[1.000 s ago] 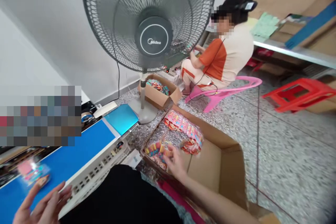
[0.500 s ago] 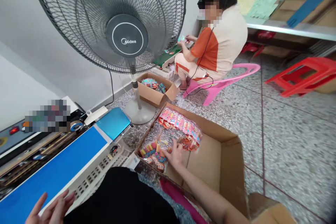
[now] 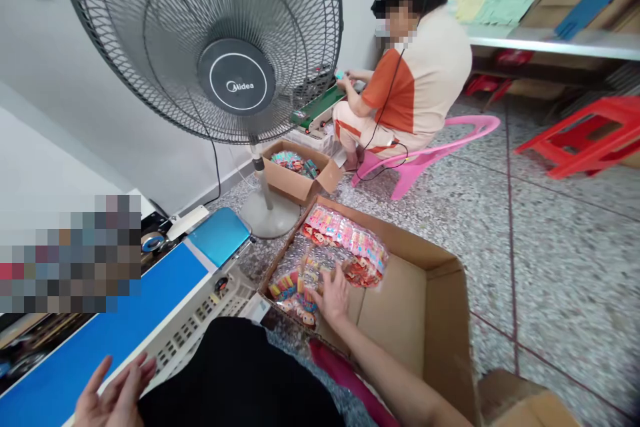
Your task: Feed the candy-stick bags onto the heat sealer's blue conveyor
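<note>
My right hand [image 3: 334, 296] reaches into a large cardboard box [image 3: 447, 337], fingers spread over clear plastic packets [image 3: 296, 299] with colourful pieces inside. Its fingertips lie on or just above the plastic; exact contact is hard to tell. Along the box's far side runs an overlapping row of pink and red packets [image 3: 350, 233]. At lower left, my left hand [image 3: 116, 392] is palm up beside the blue conveyor belt [image 3: 145, 303], its fingers loosely apart and nothing in them.
A standing fan [image 3: 237, 77] rises behind the belt. A smaller carton [image 3: 286, 181] of packets sits beyond it. Another person [image 3: 425, 80] works on a pink chair [image 3: 407, 177] by a green belt [image 3: 320, 107]. A red stool [image 3: 583, 137] is at right.
The view has shifted slightly. My right hand has opened a little flatter over the packets. My left hand appears a bit further right and higher in the frame.
</note>
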Demonstrator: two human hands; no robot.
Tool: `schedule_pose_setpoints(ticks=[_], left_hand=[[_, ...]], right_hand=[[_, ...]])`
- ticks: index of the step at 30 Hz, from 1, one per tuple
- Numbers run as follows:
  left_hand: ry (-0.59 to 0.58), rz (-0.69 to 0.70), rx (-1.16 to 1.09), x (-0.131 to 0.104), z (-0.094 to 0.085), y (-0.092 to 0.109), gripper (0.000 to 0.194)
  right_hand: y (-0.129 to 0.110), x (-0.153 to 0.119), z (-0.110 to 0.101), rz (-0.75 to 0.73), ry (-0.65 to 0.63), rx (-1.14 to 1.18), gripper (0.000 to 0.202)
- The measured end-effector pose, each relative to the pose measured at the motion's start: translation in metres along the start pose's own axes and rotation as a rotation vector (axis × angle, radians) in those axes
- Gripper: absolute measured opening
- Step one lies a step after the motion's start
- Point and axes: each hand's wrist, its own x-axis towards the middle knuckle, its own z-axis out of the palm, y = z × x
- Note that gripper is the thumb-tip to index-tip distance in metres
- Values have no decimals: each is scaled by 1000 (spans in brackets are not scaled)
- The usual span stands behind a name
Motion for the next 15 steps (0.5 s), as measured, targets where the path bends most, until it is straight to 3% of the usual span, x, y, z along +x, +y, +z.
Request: schedule_pose_setpoints(ticks=[4,8,11,15], left_hand=[[-11,-35,-8,-3,2,10,72],[-20,-34,3,-3,-1,8,73],[-35,-31,10,0,-5,2,74],[-18,-55,-3,-2,-3,4,70]], right_hand=[[0,-5,-7,-171,-58,39,35],[-3,-3,-3,-325,-201,242,35],[-12,3,3,-281,-231,321,51],[-24,8,9,-157,-253,244,71]])
